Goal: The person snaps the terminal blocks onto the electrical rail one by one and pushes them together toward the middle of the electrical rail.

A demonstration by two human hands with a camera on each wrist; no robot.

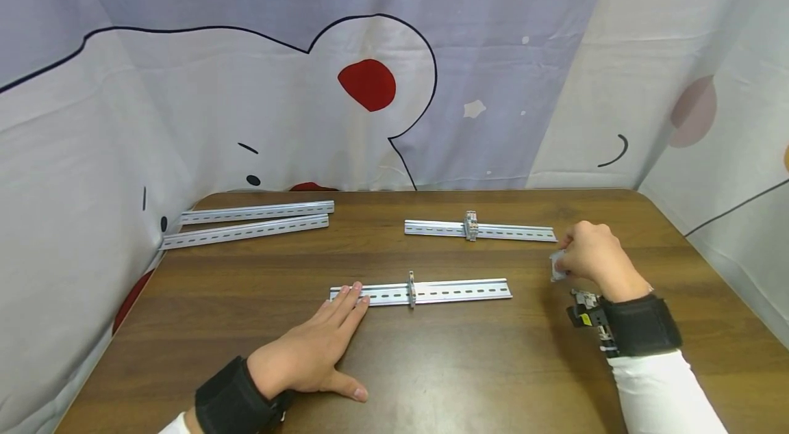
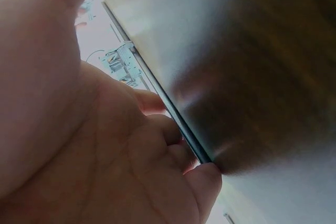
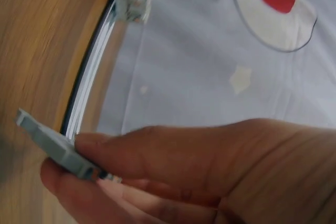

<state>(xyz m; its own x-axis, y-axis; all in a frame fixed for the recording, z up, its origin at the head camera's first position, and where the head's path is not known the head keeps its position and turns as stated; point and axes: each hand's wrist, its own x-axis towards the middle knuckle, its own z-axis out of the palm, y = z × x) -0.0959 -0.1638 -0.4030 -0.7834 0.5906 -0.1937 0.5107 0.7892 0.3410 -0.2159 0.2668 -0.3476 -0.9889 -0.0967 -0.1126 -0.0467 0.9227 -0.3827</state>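
Observation:
My left hand (image 1: 308, 355) lies with straight fingers over the left end of a slotted metal DIN rail (image 1: 465, 291). Its thumb is spread out toward the front of the table. One thin grey terminal block (image 1: 411, 289) stands upright on that rail, a short way right of the fingertips. Off to the right, above the tabletop, my right hand (image 1: 596, 259) pinches another flat grey terminal block (image 3: 55, 148) between thumb and fingers. In the right wrist view part of this block is hidden behind the thumb.
Behind the near rail lies a second DIN rail (image 1: 518, 234) carrying a small group of terminal blocks (image 1: 471, 226). Two bare rails (image 1: 246, 232) lie side by side at the back left. A printed curtain (image 1: 259, 105) hangs along the wooden table's (image 1: 394, 379) back and sides.

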